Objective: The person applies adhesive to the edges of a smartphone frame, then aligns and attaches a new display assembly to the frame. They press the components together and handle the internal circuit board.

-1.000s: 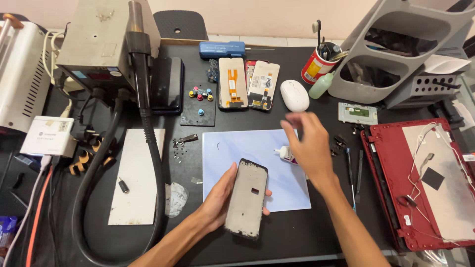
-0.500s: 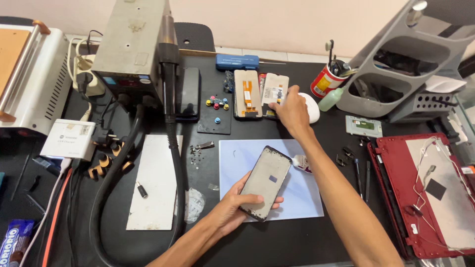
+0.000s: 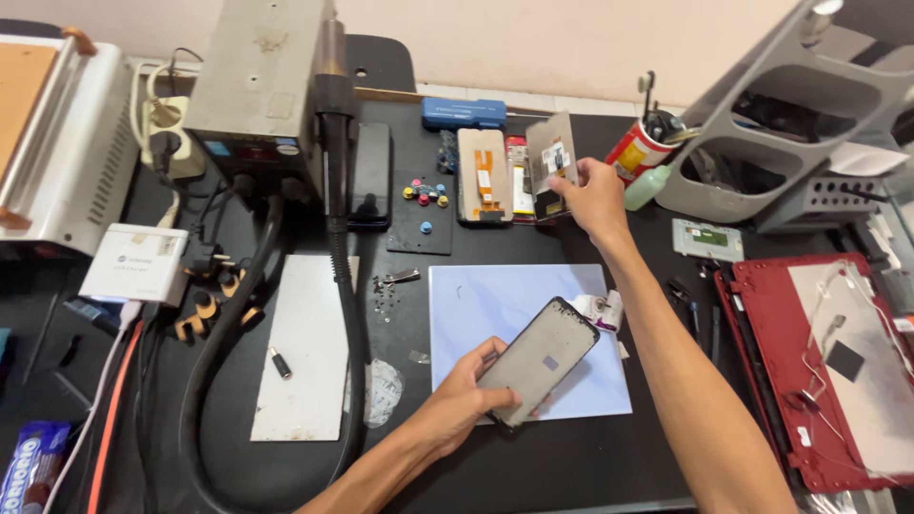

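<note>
- Phone frame sits in my left hand, tilted, over the 5 o'clock part of the pale blue mat; my fingers wrap its lower left edge only, so I judge it could pivot out and drop onto the mat.
- Small phone board is pinched at its lower corner between thumb and fingertips of my right hand, lifted at 12 o'clock from the frame. With so thin a pinch, I think it could twist free or flex.
- Just at 9 o'clock of that board lie a display panel with an orange flex and another flat part; a slip may knock them together.
- White tissue wad touches the mat's right edge, just beside my right forearm; I might sweep it off.
- Loose screws lie at 9 o'clock of the mat, near the black hose of the hot-air station; a nudge could scatter them.
- Red laptop shell at 3 o'clock lies open, its wires easy to snag.
</note>
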